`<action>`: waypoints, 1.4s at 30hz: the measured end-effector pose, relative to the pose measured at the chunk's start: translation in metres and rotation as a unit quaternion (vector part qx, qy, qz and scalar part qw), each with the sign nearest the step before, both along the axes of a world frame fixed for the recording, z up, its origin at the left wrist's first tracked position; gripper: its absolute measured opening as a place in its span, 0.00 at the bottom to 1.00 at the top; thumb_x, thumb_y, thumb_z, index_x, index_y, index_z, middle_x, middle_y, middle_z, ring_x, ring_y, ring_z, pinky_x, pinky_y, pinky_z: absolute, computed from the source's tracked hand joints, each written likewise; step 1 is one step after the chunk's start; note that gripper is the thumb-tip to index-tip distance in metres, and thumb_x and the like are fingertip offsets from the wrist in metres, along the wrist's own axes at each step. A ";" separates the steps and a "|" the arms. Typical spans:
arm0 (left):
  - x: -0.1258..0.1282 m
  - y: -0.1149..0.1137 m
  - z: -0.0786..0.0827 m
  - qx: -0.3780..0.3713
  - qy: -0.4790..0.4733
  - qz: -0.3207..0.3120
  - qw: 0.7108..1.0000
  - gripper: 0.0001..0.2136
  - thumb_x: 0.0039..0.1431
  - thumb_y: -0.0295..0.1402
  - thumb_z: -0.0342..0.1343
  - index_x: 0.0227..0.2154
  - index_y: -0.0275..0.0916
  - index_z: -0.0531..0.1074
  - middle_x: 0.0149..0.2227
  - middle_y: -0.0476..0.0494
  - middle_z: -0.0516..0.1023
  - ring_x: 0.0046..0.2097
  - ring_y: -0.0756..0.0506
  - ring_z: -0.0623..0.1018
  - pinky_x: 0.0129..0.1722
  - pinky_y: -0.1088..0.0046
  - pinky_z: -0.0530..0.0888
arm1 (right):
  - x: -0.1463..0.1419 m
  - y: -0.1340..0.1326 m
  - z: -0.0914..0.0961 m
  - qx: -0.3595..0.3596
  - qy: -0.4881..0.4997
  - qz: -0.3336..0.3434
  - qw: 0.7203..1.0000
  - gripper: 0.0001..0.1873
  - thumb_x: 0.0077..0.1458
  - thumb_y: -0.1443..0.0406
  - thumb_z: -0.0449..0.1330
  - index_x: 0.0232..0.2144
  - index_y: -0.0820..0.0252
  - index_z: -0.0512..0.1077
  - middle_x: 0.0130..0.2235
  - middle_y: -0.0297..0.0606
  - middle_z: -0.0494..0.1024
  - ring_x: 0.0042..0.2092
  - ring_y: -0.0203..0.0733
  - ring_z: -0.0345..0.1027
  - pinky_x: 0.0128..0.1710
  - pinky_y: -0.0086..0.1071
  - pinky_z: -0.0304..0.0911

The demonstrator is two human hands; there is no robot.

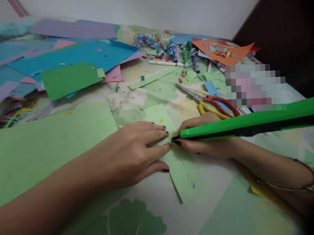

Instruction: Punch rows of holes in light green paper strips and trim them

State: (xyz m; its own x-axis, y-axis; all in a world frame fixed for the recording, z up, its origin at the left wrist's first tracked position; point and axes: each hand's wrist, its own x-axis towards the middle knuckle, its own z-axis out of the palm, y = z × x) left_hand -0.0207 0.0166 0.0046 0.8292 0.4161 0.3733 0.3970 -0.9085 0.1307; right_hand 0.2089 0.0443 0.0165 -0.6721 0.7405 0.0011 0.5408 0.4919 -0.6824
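A pale green paper strip (pixel 178 170) lies slanted on the table, with small yellow dots and curved marks on it. My left hand (pixel 140 151) rests on the strip, fingers spread and pressing on its left side. My right hand (pixel 212 148) is closed around a long green tool (pixel 240 123) with a black underside and a narrow dark tip. Its exact kind is unclear to me. The tip touches or nearly touches the strip, close to my left fingertips. Just behind my right hand lie scissors (pixel 205 98) with red and yellow handles.
Large pale green paper (pixel 51 146) spreads at the left. Behind it are a dark green sheet (pixel 72 79), blue paper (pixel 91 54) and scraps. Curled paper rolls (pixel 172 49), a white marker (pixel 166 63) and an orange sheet (pixel 234 51) holding bits lie at the back.
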 end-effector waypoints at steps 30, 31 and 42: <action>-0.001 0.004 -0.004 -0.020 -0.006 -0.011 1.000 0.15 0.64 0.38 0.49 0.44 0.34 0.75 0.44 0.31 0.76 0.47 0.37 0.76 0.46 0.58 0.75 | -0.001 0.000 -0.005 0.047 -0.013 -0.011 0.999 0.07 0.49 0.66 0.59 0.23 0.62 0.75 0.19 0.29 0.70 0.22 0.28 0.59 0.22 0.22 0.54; -0.001 0.003 -0.005 -0.021 -0.006 -0.009 1.000 0.15 0.64 0.38 0.50 0.44 0.34 0.75 0.44 0.32 0.76 0.46 0.38 0.76 0.45 0.58 0.75 | -0.002 0.000 -0.006 0.058 -0.017 -0.016 0.998 0.07 0.49 0.66 0.59 0.22 0.62 0.74 0.19 0.29 0.69 0.21 0.28 0.58 0.22 0.22 0.53; 0.002 -0.003 -0.001 -0.033 0.017 0.021 0.999 0.15 0.66 0.37 0.48 0.44 0.35 0.75 0.44 0.34 0.76 0.45 0.40 0.76 0.43 0.62 0.76 | -0.001 0.000 -0.006 0.089 -0.028 -0.015 0.996 0.07 0.48 0.66 0.59 0.21 0.61 0.72 0.18 0.28 0.66 0.21 0.27 0.54 0.21 0.23 0.49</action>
State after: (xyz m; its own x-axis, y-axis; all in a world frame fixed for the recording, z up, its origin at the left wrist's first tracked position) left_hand -0.0185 0.0138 0.0041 0.8218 0.4744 0.3156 0.4406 -0.8803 0.1761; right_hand 0.2080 0.0443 0.0106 -0.6524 0.7516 0.0972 0.5919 0.5854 -0.5541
